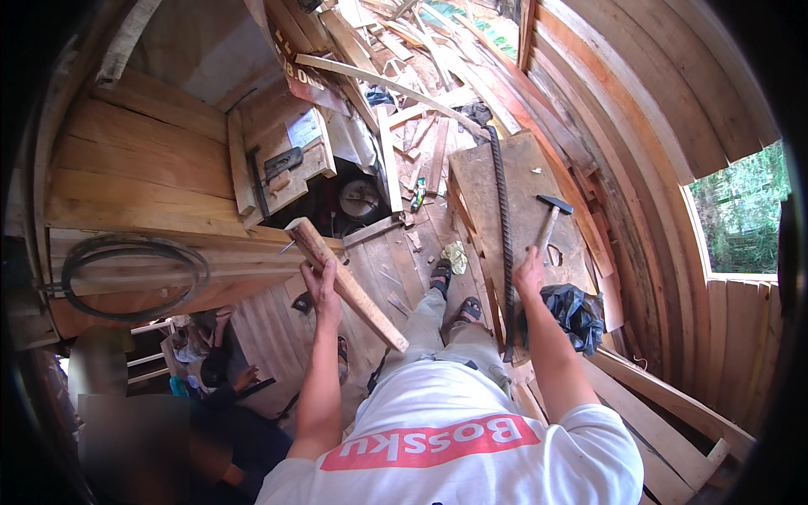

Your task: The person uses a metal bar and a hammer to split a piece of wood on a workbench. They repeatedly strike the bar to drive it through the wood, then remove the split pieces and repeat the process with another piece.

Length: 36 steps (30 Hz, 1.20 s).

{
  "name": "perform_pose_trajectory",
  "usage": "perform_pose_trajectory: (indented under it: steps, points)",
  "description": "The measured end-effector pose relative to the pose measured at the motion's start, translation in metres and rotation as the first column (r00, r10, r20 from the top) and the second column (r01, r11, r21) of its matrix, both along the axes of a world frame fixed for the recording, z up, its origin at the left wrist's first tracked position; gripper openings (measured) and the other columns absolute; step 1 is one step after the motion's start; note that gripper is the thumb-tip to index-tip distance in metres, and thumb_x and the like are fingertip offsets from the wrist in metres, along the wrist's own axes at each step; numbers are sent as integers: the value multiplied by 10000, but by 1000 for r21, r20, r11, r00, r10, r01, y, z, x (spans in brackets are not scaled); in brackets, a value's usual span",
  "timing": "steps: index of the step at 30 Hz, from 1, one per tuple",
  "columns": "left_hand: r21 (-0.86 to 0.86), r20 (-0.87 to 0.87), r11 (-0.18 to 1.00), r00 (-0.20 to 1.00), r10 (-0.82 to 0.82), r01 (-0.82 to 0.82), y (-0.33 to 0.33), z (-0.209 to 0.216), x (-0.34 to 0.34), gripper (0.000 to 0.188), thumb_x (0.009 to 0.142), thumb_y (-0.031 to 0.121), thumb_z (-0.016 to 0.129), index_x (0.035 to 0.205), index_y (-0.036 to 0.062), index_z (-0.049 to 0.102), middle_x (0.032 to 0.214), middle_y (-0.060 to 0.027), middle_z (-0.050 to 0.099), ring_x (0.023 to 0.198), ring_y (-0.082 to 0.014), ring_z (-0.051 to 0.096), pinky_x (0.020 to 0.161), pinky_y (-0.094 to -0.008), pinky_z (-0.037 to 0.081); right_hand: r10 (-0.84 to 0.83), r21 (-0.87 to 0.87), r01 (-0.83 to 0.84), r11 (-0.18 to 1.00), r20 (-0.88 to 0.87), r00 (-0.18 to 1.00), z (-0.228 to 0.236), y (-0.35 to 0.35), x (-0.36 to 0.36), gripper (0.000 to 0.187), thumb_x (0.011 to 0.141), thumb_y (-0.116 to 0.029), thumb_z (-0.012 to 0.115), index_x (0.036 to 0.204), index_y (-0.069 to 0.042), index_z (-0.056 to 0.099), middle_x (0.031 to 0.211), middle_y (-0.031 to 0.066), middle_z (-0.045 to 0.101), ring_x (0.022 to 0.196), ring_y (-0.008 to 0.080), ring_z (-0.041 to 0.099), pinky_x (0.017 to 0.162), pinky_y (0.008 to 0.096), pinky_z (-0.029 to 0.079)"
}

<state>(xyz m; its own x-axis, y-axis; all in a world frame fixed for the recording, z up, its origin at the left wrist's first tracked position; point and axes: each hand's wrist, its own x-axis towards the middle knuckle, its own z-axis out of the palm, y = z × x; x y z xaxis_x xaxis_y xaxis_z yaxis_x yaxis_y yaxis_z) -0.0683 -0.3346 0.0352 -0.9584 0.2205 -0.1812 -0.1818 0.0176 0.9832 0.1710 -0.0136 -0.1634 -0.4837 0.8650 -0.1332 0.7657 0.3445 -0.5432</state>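
My left hand (321, 290) is closed around a short, thick piece of lumber (347, 284), held tilted in the air in front of me. A thin metal piece that looks like a nail (287, 247) sticks out beside its upper end. On the right, my right hand (528, 273) grips a hammer (549, 224) low on its light handle, with the dark head pointing away from me. Beneath the hammer is a worn wooden bench (480, 181). A dark ribbed metal bar (500, 210) runs lengthwise along the bench, left of my right hand.
A black plastic bag (574, 316) lies right of my right forearm. Wood scraps (421, 139) litter the floor ahead. Coiled black cable (135, 282) hangs on the plank counter (143, 181) at left. Another person (244, 429) is close by at lower left. A plank wall curves along the right.
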Motion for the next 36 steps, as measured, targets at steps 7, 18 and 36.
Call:
perform_pose_trajectory:
  steps: [7, 18, 36]
  points:
    - [-199, -180, 969, 978, 107, -143, 44, -1, -1, 820, 775, 334, 755, 1299, -74, 273, 1271, -198, 415, 1163, -248, 424, 1006, -342, 330, -48, -132, 84, 988, 256, 966, -12, -49, -4, 343, 811, -173, 628, 1051, -8, 446, 1074, 237, 515, 971, 402, 586, 829, 469, 490]
    - [-194, -173, 981, 984, -33, -1, 55, -25, -10, 774, 766, 440, 752, 1245, -29, 364, 1176, -150, 511, 1068, -227, 503, 934, -332, 391, -211, -343, 256, 904, 163, 964, -11, -37, -12, 368, 763, -178, 584, 1053, 38, 512, 1061, 306, 590, 1027, 452, 569, 882, 470, 454]
    - [-30, 474, 851, 757, -450, 525, 153, -154, 18, 1046, 935, 432, 521, 1305, -172, -249, 1362, -271, 417, 1271, -261, 426, 1029, -292, 343, -310, -641, 182, 746, -91, 946, 125, -73, 33, 215, 884, -217, 616, 784, -70, 497, 545, -29, 436, 392, 73, 390, 348, 240, 302]
